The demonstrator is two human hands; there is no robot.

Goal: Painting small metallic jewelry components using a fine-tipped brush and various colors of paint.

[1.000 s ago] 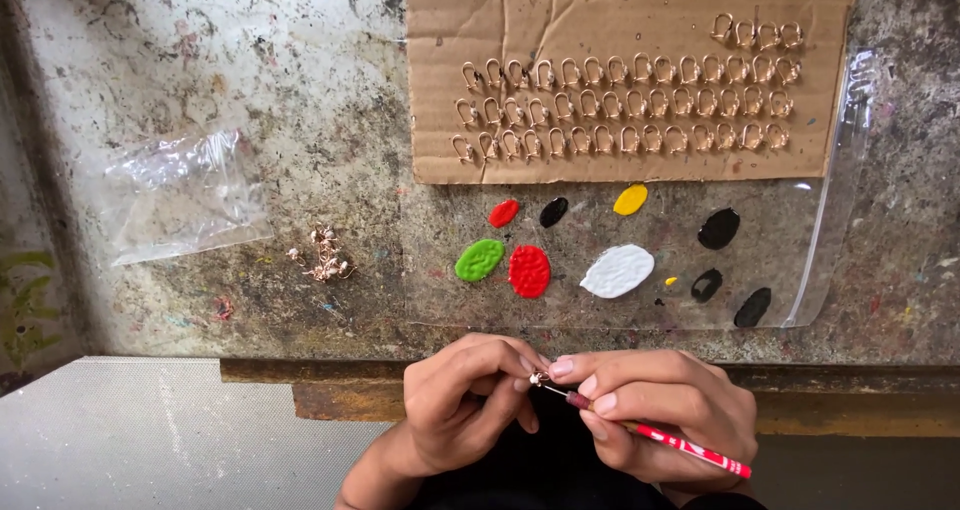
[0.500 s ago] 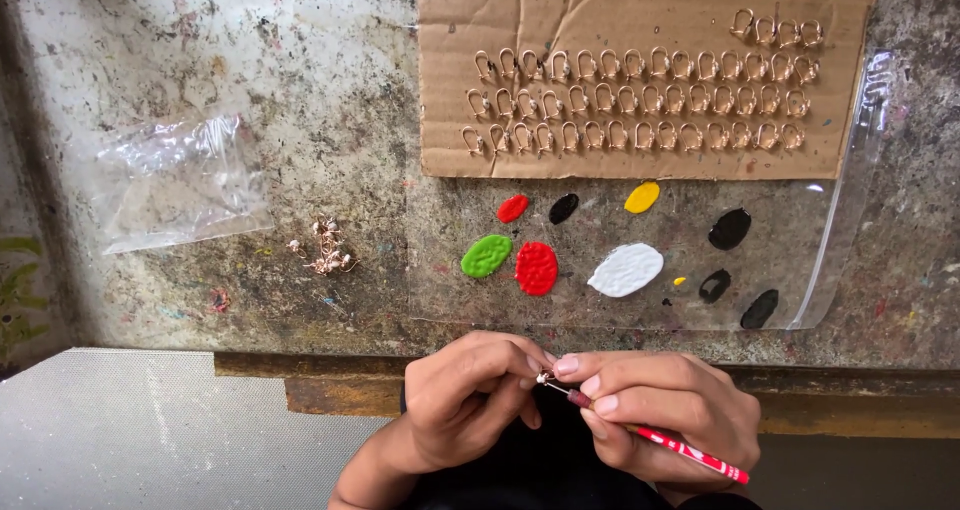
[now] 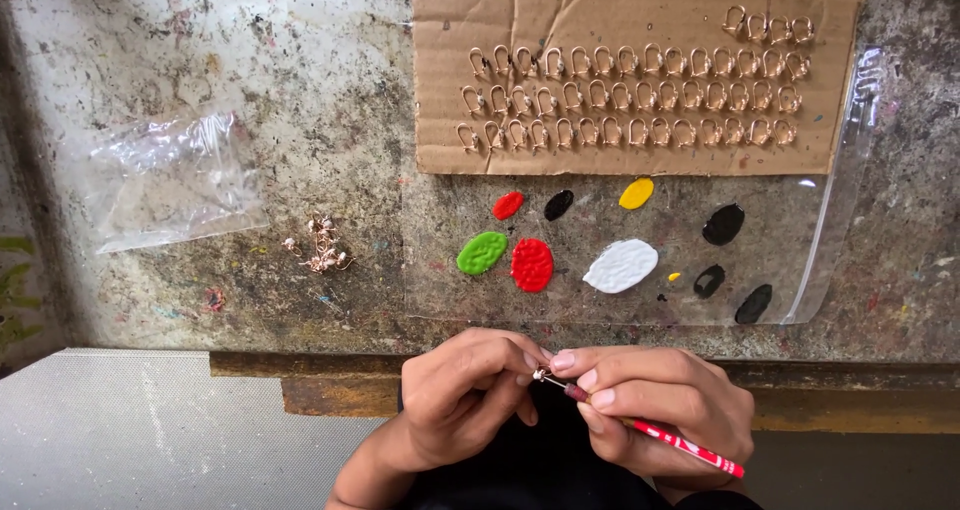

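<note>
Big stained worktop (image 3: 250, 90) fills the view, grey and blotchy, with a metal ledge along its near edge. At the far side lies a cardboard sheet (image 3: 640, 10) carrying three rows of small copper hooks (image 3: 630, 95) clipped into it. Just below that, a clear plastic sheet (image 3: 830, 240) spotted with paint blobs: white (image 3: 621, 266), red (image 3: 532, 265), green (image 3: 482, 253), yellow (image 3: 636, 193) and several black ones. Off to the left, a crumpled clear bag (image 3: 170, 180), and near it a little heap of loose copper pieces (image 3: 322, 245). Down at the near edge, both hands are together. The left hand (image 3: 465, 395) is curled tight, fingertips pinching a tiny metal piece (image 3: 541, 375), probably one of those hooks, too small to be sure. The right hand (image 3: 655, 405) is closed round a thin red brush (image 3: 685, 444), its tip touching that piece.
</note>
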